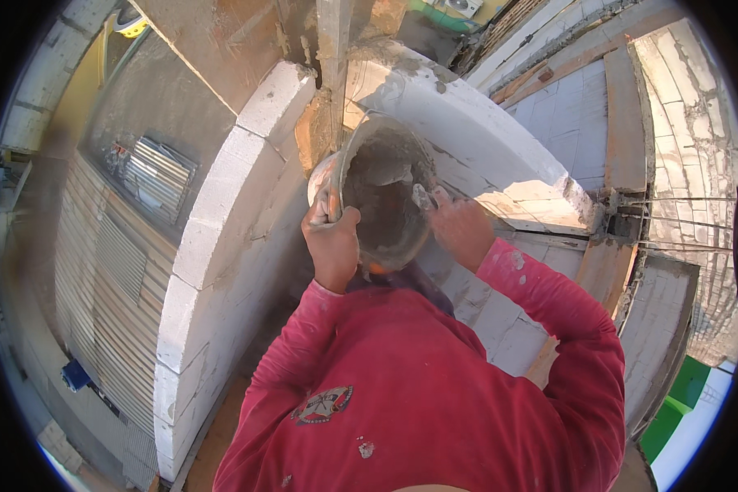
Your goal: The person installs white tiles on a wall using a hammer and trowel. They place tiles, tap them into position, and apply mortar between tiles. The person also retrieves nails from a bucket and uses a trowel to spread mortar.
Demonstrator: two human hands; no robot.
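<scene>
A bucket (354, 148) coated in grey mortar is tilted in front of my body, its mouth facing me. Wet mortar (377, 217) lines its inside. My left hand (333, 238) is closed on the bucket's left rim, the thumb toward me. At the right rim, my right hand (461, 228) is closed round a mortar-caked trowel (421, 198); most of the tool is hidden by the fist and the mortar. Close beyond the bucket stands a mortar-splashed upright post (333, 57).
A low white block wall (213, 197) curves along my left, and another white wall (484, 131) runs off to the right. Steel bars (681, 220) stick out at the right wall's end. Beyond the left wall, a corrugated roof (107, 246) lies lower down.
</scene>
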